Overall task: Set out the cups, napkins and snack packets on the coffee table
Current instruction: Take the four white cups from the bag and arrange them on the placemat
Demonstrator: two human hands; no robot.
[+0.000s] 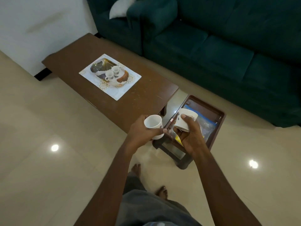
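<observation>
Left hand (143,131) wrapped around a white cup (153,123), mouth up; right hand (189,134) clamped on a second cup (186,119), tilted. Both are held in the air off the near end of the coffee table (114,70), above a brown tray (218,126) of packets (206,128). Beyond the grips, two cups (112,73) stand on a mat (91,74). Likely risks: the tilted cup slipping from the fingers, or the two held cups knocking together.

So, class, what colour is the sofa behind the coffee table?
Dark teal green: the sofa, seen in the head view.
</observation>
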